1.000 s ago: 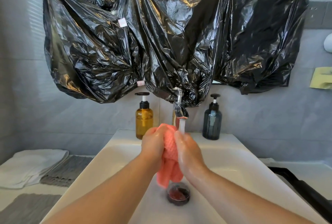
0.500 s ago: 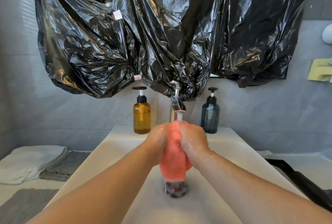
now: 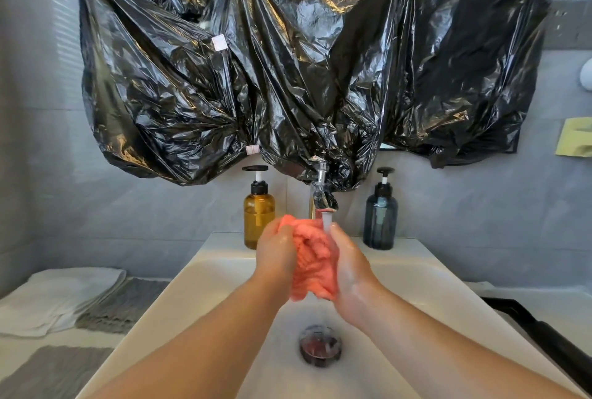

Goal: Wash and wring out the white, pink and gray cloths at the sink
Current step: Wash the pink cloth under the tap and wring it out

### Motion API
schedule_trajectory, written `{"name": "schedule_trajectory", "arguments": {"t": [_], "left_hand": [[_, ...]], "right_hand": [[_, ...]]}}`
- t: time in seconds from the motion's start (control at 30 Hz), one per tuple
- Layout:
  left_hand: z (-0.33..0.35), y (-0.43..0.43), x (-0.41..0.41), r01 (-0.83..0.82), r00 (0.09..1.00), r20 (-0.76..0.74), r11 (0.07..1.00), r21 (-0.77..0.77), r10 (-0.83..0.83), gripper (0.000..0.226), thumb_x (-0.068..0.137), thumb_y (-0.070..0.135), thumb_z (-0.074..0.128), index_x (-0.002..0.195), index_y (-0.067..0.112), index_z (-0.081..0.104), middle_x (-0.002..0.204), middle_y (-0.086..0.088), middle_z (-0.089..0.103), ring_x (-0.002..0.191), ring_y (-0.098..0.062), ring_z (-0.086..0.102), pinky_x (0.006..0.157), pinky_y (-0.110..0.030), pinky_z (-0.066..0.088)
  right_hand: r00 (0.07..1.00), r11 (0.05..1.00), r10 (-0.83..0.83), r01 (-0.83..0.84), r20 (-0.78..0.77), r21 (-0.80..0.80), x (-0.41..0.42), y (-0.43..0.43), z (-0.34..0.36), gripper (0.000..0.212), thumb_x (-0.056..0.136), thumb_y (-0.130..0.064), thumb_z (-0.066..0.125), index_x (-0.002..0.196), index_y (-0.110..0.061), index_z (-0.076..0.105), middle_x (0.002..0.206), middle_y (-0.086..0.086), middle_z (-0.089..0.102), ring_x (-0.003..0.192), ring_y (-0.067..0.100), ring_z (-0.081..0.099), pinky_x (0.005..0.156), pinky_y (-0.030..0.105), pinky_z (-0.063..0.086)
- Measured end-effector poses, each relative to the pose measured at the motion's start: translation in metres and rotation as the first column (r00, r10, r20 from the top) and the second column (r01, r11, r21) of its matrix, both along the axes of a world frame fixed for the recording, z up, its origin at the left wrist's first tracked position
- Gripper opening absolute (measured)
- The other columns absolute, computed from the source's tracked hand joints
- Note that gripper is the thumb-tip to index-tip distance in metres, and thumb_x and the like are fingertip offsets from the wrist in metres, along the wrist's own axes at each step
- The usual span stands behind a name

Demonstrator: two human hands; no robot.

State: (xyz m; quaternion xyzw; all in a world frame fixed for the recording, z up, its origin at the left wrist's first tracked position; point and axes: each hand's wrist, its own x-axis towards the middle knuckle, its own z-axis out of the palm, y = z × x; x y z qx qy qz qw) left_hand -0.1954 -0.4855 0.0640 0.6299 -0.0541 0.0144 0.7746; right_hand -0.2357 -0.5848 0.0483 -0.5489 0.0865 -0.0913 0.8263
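A wet pink cloth (image 3: 312, 257) is bunched between my two hands over the white sink (image 3: 198, 277), right under the running faucet (image 3: 322, 196). My left hand (image 3: 275, 254) grips its left side and my right hand (image 3: 350, 267) grips its right side. Water streams onto the cloth and drips toward the drain (image 3: 320, 345). A folded white cloth (image 3: 54, 296) lies on the counter at the left, with a gray cloth (image 3: 125, 305) beside it.
An amber pump bottle (image 3: 259, 212) and a dark blue pump bottle (image 3: 380, 216) stand on the sink's back ledge. Black plastic sheeting (image 3: 304, 62) covers the wall above. Another gray cloth (image 3: 45, 373) lies at the lower left. A black edge (image 3: 538, 334) runs at the right.
My hands have rubbed the pink cloth under the stream; the bunch has shifted between my palms, and its top left corner now sticks up above my left hand.
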Motion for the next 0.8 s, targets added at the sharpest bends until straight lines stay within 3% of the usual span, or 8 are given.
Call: {"name": "schedule_trajectory", "arguments": {"t": [0.1, 0.17, 0.27, 0.37, 0.43, 0.57, 0.7, 0.8], "left_hand": [[-0.007, -0.006, -0.006, 0.12, 0.993, -0.008, 0.988, 0.101, -0.12, 0.029, 0.098, 0.02, 0.047, 0.093, 0.006, 0.072, 0.089, -0.019, 0.074, 0.083, -0.031, 0.073, 0.071, -0.038, 0.057], [-0.007, -0.009, -0.012, 0.191, 0.981, -0.047, 0.971, 0.143, -0.186, 0.029, 0.098, 0.021, 0.047, 0.083, 0.007, 0.069, 0.073, -0.013, 0.07, 0.067, -0.025, 0.069, 0.062, -0.032, 0.052], [-0.007, -0.013, -0.018, 0.286, 0.956, -0.098, 0.952, 0.112, -0.276, 0.029, 0.099, 0.025, 0.049, 0.073, 0.016, 0.056, 0.052, 0.004, 0.052, 0.043, -0.011, 0.046, 0.044, -0.02, 0.037], [-0.003, -0.01, -0.021, 0.352, 0.933, -0.132, 0.927, 0.13, -0.336, 0.029, 0.097, 0.015, 0.044, 0.07, 0.012, 0.055, 0.049, -0.001, 0.052, 0.043, -0.016, 0.05, 0.043, -0.02, 0.037], [0.002, -0.01, -0.015, 0.37, 0.923, -0.164, 0.921, 0.123, -0.349, 0.031, 0.1, 0.009, 0.04, 0.075, 0.006, 0.058, 0.052, -0.004, 0.058, 0.049, -0.017, 0.06, 0.047, -0.022, 0.045], [0.002, -0.007, -0.02, 0.407, 0.907, -0.186, 0.9, 0.156, -0.378, 0.038, 0.103, 0.026, 0.04, 0.086, 0.006, 0.068, 0.069, -0.01, 0.07, 0.068, -0.025, 0.07, 0.061, -0.033, 0.056], [0.007, 0.002, -0.008, 0.232, 0.962, -0.144, 0.973, -0.015, -0.231, 0.028, 0.098, 0.024, 0.052, 0.096, 0.005, 0.072, 0.072, -0.014, 0.068, 0.06, -0.029, 0.068, 0.05, -0.032, 0.053], [0.008, 0.011, 0.002, 0.088, 0.982, -0.145, 0.974, -0.209, -0.12, 0.021, 0.097, 0.02, 0.057, 0.082, 0.009, 0.067, 0.07, -0.01, 0.069, 0.068, -0.028, 0.069, 0.068, -0.039, 0.059]], "right_hand": [[0.965, 0.945, -0.252, 0.262, 0.072, -0.198, 0.007, 0.01, -0.011, 0.043, 0.086, -0.059, 0.057, 0.107, -0.025, 0.073, 0.095, 0.003, 0.078, 0.088, 0.024, 0.075, 0.076, 0.044, 0.062], [0.933, 0.883, -0.342, 0.359, 0.11, -0.303, 0.008, 0.013, -0.016, 0.035, 0.083, -0.059, 0.059, 0.096, -0.03, 0.074, 0.086, -0.002, 0.077, 0.084, 0.02, 0.075, 0.081, 0.048, 0.061], [0.91, 0.856, -0.409, 0.405, 0.059, -0.321, 0.003, 0.011, -0.009, 0.026, 0.08, -0.053, 0.061, 0.089, -0.031, 0.074, 0.081, -0.006, 0.074, 0.082, 0.017, 0.072, 0.079, 0.042, 0.059], [0.881, 0.81, -0.473, 0.433, -0.004, -0.396, -0.004, 0.003, 0.007, 0.016, 0.083, -0.035, 0.062, 0.084, -0.028, 0.076, 0.08, -0.006, 0.071, 0.078, 0.018, 0.067, 0.068, 0.03, 0.052], [0.893, 0.834, -0.448, 0.398, -0.049, -0.382, -0.003, 0.0, 0.013, 0.02, 0.078, -0.029, 0.059, 0.083, -0.029, 0.079, 0.077, -0.004, 0.073, 0.074, 0.017, 0.067, 0.062, 0.026, 0.053], [0.942, 0.932, -0.314, 0.283, -0.115, -0.225, -0.005, -0.005, 0.01, 0.019, 0.079, -0.031, 0.064, 0.086, -0.023, 0.08, 0.088, 0.006, 0.078, 0.084, 0.03, 0.073, 0.08, 0.046, 0.061], [0.988, 0.993, -0.116, 0.117, -0.107, 0.008, -0.015, -0.002, 0.013, 0.029, 0.098, -0.015, 0.047, 0.118, -0.014, 0.068, 0.092, 0.014, 0.073, 0.05, 0.019, 0.068, 0.035, 0.021, 0.045], [0.992, 0.995, 0.071, -0.063, -0.102, 0.077, -0.018, 0.008, 0.01, 0.044, 0.083, -0.002, 0.044, 0.122, -0.003, 0.064, 0.096, 0.02, 0.074, 0.063, 0.028, 0.071, 0.044, 0.027, 0.053]]}}
